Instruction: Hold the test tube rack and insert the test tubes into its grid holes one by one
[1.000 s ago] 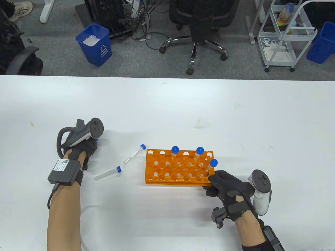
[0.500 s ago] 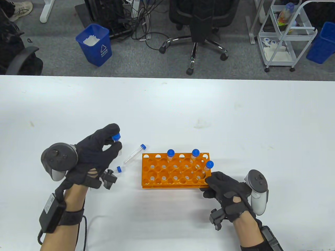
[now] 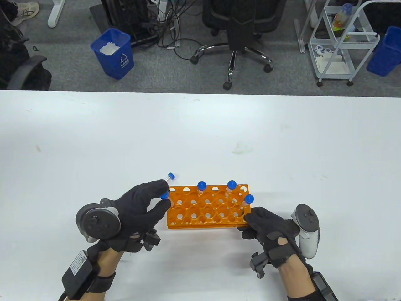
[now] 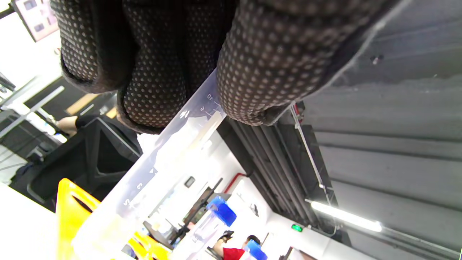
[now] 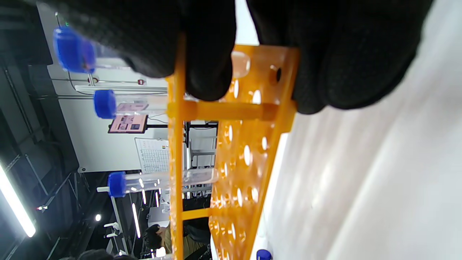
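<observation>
Because it is a stiff, light plastic frame that could slide on the smooth tabletop [image 3: 282,141], the orange rack [image 3: 206,205] is best steadied at an end wall, where the right hand [image 3: 271,227] grips its near right corner. 3 blue-capped tubes [image 3: 231,187] are seated upright in its holes. The clear, slippery, graduated tube [image 4: 158,162] is pinched just below its blue cap by the left hand [image 3: 141,207], over the rack's left edge. 1 spare tube [image 3: 169,177] is seen lying just beyond.

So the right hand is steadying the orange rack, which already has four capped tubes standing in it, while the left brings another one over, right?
Not four: the table view shows three capped tubes standing in the orange rack. The right hand grips its corner; the left hand brings another.
</observation>
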`<state>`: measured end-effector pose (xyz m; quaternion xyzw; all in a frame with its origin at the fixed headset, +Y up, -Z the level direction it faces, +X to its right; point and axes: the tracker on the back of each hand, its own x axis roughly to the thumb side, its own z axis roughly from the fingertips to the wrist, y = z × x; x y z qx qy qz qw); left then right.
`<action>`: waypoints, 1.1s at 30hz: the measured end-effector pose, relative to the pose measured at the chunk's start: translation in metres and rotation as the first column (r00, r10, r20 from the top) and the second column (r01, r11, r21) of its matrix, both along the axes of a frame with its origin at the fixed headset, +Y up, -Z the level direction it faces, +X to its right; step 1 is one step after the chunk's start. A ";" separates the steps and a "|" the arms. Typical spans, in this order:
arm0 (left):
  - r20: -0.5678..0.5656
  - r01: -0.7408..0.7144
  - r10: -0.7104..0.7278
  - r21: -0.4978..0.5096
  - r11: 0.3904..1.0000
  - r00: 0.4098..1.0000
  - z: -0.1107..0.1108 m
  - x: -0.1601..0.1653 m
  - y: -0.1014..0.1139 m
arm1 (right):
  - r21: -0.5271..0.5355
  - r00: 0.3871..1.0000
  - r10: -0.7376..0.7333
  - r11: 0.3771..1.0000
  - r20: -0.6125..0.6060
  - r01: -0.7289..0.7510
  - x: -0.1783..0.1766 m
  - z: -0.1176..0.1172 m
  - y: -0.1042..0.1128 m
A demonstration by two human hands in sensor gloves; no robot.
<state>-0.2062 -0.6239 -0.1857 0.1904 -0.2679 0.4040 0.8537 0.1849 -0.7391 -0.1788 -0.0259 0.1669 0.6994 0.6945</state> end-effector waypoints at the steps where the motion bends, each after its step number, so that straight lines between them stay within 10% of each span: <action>1: -0.008 0.008 -0.008 0.003 1.000 1.000 0.000 0.001 -0.001 | -0.001 1.000 -0.004 1.000 -0.001 0.004 0.000 0.000 0.000; 33: -0.022 0.343 -0.345 -0.067 0.937 0.938 -0.005 0.000 -0.006 | -0.004 1.000 0.007 1.000 0.014 -0.007 0.003 0.001 0.000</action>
